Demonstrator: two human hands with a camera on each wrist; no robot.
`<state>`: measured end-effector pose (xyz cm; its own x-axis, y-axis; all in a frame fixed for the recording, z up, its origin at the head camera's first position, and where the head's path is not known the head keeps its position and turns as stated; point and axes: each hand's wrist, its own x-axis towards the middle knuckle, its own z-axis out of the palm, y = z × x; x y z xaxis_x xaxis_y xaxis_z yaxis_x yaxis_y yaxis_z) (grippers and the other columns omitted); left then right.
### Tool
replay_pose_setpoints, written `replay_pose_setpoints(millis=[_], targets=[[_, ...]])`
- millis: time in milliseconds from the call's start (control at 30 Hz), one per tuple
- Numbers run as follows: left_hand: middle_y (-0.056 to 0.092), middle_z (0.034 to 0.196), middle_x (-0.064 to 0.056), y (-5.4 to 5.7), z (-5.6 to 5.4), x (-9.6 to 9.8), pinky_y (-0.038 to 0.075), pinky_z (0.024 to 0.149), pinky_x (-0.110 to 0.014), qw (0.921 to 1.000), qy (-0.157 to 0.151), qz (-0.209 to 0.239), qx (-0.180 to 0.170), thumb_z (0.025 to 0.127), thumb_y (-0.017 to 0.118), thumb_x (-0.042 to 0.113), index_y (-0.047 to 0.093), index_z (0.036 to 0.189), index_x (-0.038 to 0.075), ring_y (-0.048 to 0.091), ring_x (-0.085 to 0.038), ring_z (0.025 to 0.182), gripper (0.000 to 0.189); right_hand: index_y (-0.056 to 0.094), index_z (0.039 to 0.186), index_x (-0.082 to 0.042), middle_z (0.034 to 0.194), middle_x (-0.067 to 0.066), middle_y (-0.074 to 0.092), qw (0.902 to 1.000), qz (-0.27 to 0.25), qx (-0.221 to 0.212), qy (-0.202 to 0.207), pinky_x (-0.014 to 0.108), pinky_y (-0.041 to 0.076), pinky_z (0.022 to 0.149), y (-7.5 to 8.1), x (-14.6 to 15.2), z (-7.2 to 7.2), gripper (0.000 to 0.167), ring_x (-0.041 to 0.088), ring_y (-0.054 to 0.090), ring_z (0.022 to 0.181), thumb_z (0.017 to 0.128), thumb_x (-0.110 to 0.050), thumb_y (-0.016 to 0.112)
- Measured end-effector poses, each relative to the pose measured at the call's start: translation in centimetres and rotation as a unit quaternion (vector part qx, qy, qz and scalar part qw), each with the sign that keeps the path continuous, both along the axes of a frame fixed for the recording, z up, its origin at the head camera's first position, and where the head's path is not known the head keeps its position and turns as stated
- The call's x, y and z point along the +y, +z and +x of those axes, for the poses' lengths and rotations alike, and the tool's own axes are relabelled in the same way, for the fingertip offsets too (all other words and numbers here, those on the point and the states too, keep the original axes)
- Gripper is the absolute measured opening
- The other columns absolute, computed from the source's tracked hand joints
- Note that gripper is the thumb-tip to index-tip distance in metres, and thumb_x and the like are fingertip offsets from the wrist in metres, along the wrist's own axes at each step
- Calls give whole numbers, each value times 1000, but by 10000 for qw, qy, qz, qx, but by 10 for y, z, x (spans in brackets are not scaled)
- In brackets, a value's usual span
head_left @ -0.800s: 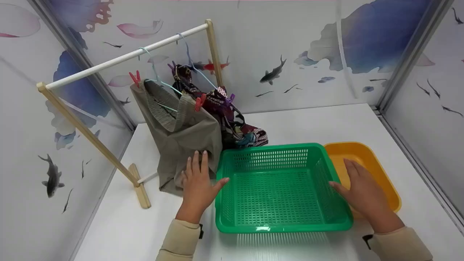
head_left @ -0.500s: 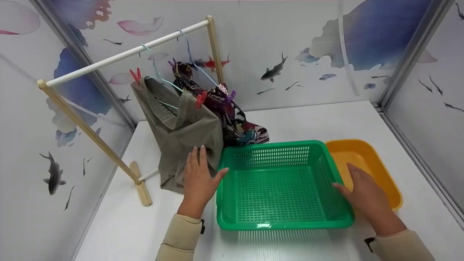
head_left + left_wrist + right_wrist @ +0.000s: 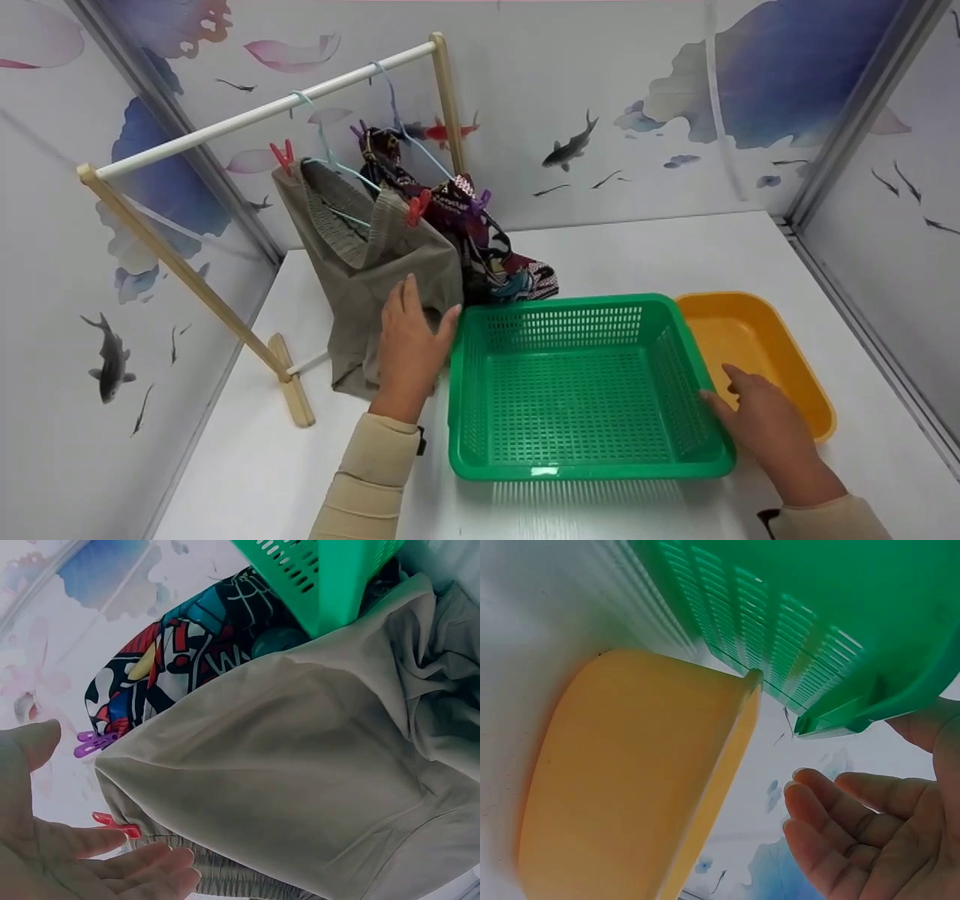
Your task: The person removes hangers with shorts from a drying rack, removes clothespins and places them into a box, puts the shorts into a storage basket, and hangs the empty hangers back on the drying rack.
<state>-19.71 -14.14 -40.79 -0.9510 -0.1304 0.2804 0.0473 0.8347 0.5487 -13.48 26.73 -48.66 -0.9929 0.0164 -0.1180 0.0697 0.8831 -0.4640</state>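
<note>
Khaki elastic-waist pants [image 3: 390, 292] hang from a light blue hanger [image 3: 345, 171], fastened by red clothespins [image 3: 418, 207]. In front of them is my left hand [image 3: 411, 352], fingers extended, thumb apart, holding nothing. The left wrist view shows its palm and fingers [image 3: 142, 870] near the waistband. My right hand [image 3: 772, 427] is at the right rim of the green plastic basket [image 3: 592, 471]. Its thumb lies right at that rim, and its loosely bent fingers [image 3: 840, 829] are over the yellow basin [image 3: 795, 360]. The basket has nothing in it.
A drying rack with a white bar [image 3: 255, 116] and wooden legs [image 3: 187, 277] stands at the left. Behind the pants hangs a patterned dark garment [image 3: 480, 232] with purple clothespins [image 3: 481, 201]. Walls enclose the white table [image 3: 637, 247] at the back and sides.
My left hand has moved forward and up in front of the pants. My right hand has drawn back a little toward me, and its fingers have bent more.
</note>
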Motion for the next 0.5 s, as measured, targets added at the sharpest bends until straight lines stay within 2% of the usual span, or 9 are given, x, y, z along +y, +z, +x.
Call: replay_pose_setpoints(millis=[133,333,500], targets=[[33,148,-23,6,-9,1,37,107,-51,9997,12,259,40,95,58,45,27,149,0,34,-36,137,77,37,137,15,114,33,56,9998,-13,-179,66,56,50,80,-1,3,-2,75,43,57,95,97,-45,55],[41,142,-24,10,-22,1,39,106,-48,9982,71,490,340,95,60,40,37,144,-4,42,-36,131,70,39,135,17,109,31,58,9995,-77,-270,172,53,51,77,-3,6,-3,75,38,58,89,98,-47,51],[45,138,-23,15,-27,0,40,105,-48,9976,159,600,297,95,60,40,40,141,-4,44,-36,128,67,38,135,17,109,30,59,9986,-107,-501,154,51,52,77,-3,6,-6,76,33,58,87,98,-48,50]])
